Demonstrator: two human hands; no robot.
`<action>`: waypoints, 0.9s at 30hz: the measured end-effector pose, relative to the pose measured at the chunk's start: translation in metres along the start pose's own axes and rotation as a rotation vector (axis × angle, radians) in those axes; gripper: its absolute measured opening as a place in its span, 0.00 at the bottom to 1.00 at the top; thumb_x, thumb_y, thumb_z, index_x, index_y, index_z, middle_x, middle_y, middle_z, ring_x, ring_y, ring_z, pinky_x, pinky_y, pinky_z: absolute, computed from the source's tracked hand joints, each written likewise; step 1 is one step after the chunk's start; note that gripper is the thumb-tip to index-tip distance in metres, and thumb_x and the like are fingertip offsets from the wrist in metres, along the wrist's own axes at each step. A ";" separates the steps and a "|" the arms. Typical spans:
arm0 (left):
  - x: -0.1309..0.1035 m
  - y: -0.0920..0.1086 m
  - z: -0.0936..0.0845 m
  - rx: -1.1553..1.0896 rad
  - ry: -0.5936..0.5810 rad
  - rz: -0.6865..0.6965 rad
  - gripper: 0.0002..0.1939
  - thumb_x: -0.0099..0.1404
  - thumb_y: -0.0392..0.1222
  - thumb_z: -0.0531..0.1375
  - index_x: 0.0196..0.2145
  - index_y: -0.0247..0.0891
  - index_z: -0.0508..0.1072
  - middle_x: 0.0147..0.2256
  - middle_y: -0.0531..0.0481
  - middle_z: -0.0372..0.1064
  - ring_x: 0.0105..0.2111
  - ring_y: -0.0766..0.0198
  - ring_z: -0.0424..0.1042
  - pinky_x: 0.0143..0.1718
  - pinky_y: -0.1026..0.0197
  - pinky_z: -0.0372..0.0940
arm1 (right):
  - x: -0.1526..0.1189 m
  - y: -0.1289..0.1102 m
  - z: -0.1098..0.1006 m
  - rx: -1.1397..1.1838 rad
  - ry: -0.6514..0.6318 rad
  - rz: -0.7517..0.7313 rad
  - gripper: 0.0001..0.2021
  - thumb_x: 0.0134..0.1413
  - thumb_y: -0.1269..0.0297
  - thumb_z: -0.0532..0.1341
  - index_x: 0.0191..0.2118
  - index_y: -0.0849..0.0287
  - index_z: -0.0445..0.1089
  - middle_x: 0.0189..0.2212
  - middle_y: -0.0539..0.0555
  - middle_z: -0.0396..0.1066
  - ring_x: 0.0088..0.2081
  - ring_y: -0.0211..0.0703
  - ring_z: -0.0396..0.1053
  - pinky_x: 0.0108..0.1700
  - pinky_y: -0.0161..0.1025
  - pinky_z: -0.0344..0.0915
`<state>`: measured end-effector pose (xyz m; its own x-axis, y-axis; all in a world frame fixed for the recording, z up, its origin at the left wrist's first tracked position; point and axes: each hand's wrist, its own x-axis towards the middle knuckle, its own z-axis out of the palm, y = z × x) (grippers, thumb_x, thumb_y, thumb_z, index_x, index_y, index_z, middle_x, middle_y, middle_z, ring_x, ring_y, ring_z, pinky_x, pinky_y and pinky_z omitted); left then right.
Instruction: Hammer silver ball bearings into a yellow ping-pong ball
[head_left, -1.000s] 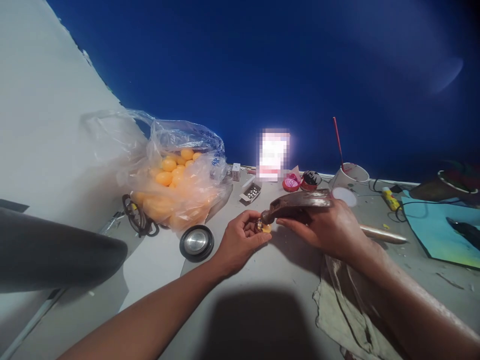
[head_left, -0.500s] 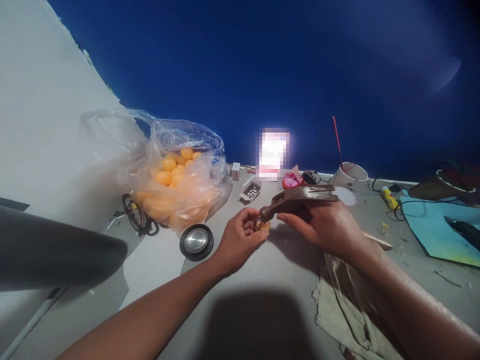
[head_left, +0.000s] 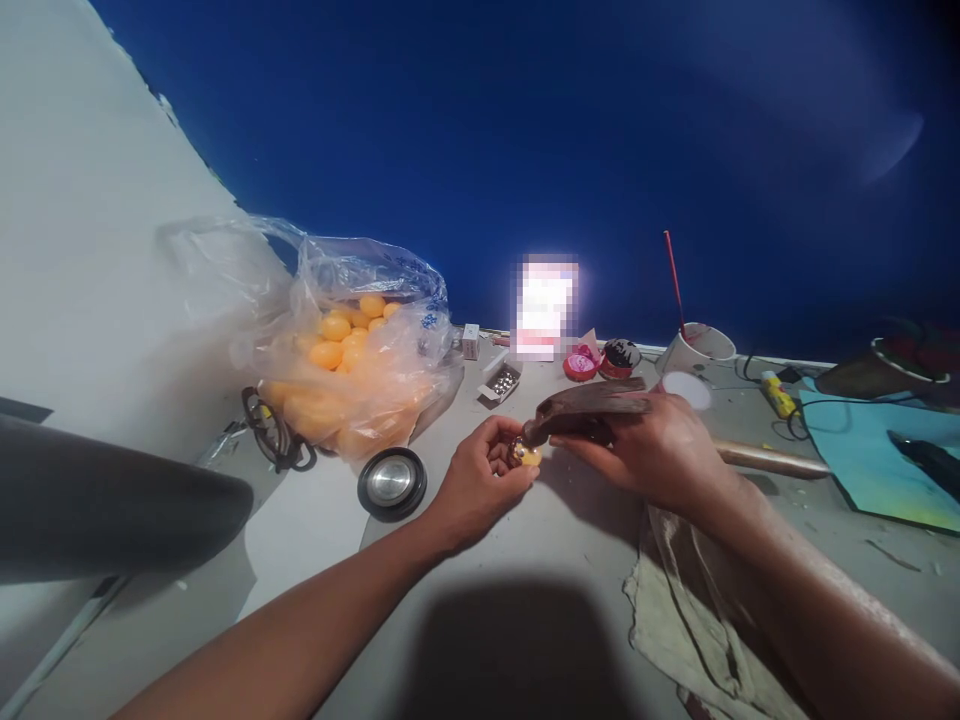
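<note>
My left hand (head_left: 484,482) is closed around a small yellow ball (head_left: 530,455) with shiny metal studs on its side. Held close to its head, a claw hammer (head_left: 596,400) is in my right hand (head_left: 660,445), its wooden handle sticking out to the right. The hammer's striking face is at the top of the ball; whether it touches is hard to tell. Beyond my hands lies a small open box (head_left: 500,383) of shiny studs. A round black-rimmed metal lid (head_left: 391,484) sits left of my left hand.
A clear plastic bag (head_left: 345,380) of yellow balls stands at the left. Behind are a bright blurred screen (head_left: 547,305), red paint pots (head_left: 581,362) and a white cup (head_left: 697,348) with a red stick. A cloth (head_left: 675,610) lies below my right arm; a blue-green board (head_left: 885,450) is right.
The hammer has turned and dropped slightly, and more of its handle shows at the right. My left hand stays around the ball, nearly still.
</note>
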<state>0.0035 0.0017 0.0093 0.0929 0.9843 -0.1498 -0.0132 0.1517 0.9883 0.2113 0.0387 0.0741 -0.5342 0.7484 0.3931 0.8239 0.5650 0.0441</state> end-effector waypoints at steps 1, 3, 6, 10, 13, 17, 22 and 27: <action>0.000 0.000 0.000 -0.004 -0.003 0.003 0.17 0.52 0.35 0.67 0.42 0.38 0.72 0.33 0.53 0.72 0.31 0.68 0.70 0.32 0.67 0.63 | 0.000 0.000 -0.001 0.028 0.025 0.007 0.22 0.64 0.43 0.60 0.41 0.55 0.82 0.30 0.58 0.80 0.28 0.48 0.74 0.31 0.40 0.62; 0.000 -0.002 0.000 -0.023 -0.011 0.011 0.18 0.53 0.35 0.66 0.43 0.38 0.72 0.33 0.53 0.73 0.32 0.67 0.70 0.33 0.67 0.63 | 0.001 0.001 -0.001 0.081 0.043 0.016 0.21 0.66 0.44 0.59 0.44 0.55 0.82 0.32 0.58 0.81 0.31 0.48 0.75 0.34 0.41 0.64; 0.001 -0.002 0.000 -0.040 -0.018 0.012 0.19 0.54 0.36 0.66 0.45 0.38 0.73 0.35 0.52 0.73 0.34 0.66 0.71 0.35 0.66 0.64 | 0.001 0.001 0.000 0.057 -0.017 -0.002 0.21 0.65 0.45 0.59 0.41 0.56 0.82 0.29 0.58 0.80 0.29 0.49 0.75 0.32 0.41 0.63; 0.001 -0.001 0.000 -0.026 -0.008 0.001 0.18 0.54 0.36 0.66 0.44 0.38 0.73 0.35 0.52 0.74 0.35 0.65 0.72 0.35 0.65 0.65 | 0.000 0.001 0.002 0.020 0.010 -0.023 0.21 0.64 0.44 0.61 0.39 0.56 0.82 0.29 0.57 0.81 0.27 0.48 0.74 0.30 0.41 0.60; 0.001 0.000 0.000 -0.045 -0.003 -0.002 0.19 0.53 0.37 0.67 0.44 0.38 0.72 0.35 0.52 0.74 0.35 0.65 0.72 0.35 0.65 0.64 | 0.000 0.002 0.001 0.102 0.104 -0.018 0.20 0.66 0.45 0.59 0.44 0.54 0.82 0.35 0.57 0.82 0.32 0.48 0.76 0.34 0.41 0.64; 0.001 0.000 0.000 -0.068 -0.004 -0.028 0.20 0.52 0.37 0.68 0.42 0.39 0.70 0.33 0.53 0.73 0.31 0.67 0.71 0.33 0.66 0.63 | 0.000 0.001 0.003 0.058 0.009 -0.015 0.21 0.65 0.44 0.60 0.41 0.55 0.82 0.30 0.57 0.81 0.30 0.48 0.76 0.32 0.41 0.63; 0.001 0.001 0.000 -0.067 0.013 -0.035 0.21 0.50 0.36 0.68 0.40 0.40 0.66 0.34 0.54 0.73 0.33 0.67 0.72 0.35 0.66 0.65 | 0.001 0.001 0.001 0.086 0.032 0.004 0.21 0.65 0.43 0.60 0.42 0.54 0.82 0.31 0.56 0.81 0.30 0.49 0.76 0.32 0.40 0.63; 0.001 0.001 0.000 -0.068 0.004 -0.014 0.20 0.52 0.36 0.69 0.42 0.40 0.68 0.35 0.53 0.73 0.35 0.66 0.73 0.39 0.64 0.67 | 0.001 -0.001 0.000 0.066 0.006 -0.017 0.20 0.65 0.45 0.60 0.43 0.55 0.82 0.31 0.57 0.82 0.30 0.48 0.76 0.32 0.40 0.62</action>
<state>0.0036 0.0030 0.0100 0.0892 0.9825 -0.1637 -0.0801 0.1709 0.9820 0.2098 0.0382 0.0747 -0.5471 0.7363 0.3982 0.8001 0.5998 -0.0098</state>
